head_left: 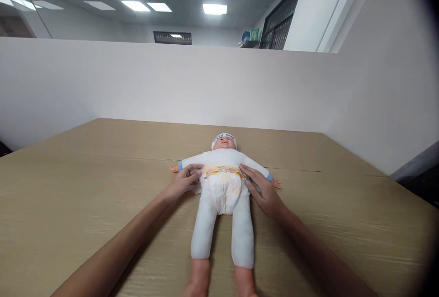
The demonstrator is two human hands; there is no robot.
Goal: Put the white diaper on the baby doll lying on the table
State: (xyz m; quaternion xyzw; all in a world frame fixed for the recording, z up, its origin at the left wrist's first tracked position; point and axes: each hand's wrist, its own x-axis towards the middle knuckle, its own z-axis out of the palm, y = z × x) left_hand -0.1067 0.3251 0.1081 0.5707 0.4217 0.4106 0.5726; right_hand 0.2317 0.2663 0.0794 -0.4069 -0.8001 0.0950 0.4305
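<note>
A baby doll point(224, 157) in a white suit and printed headband lies on its back, feet toward me. Around its hips is a white diaper point(224, 187) with an orange patterned waistband. At the diaper's left edge, my left hand point(187, 179) is closed, its fingers and thumb on the side flap; the fingertips are partly hidden. My right hand point(262, 189) lies against the opposite side of the diaper, fingers stretched out onto the waistband and thumb side lower down. The doll's arms spread outward past both of my hands.
The doll rests on a wide tan table point(103, 196) with a seam running across it. A white partition point(206, 82) rises behind the table and along its sides. Beyond it, a green package point(254, 34) sits high up near a dark window.
</note>
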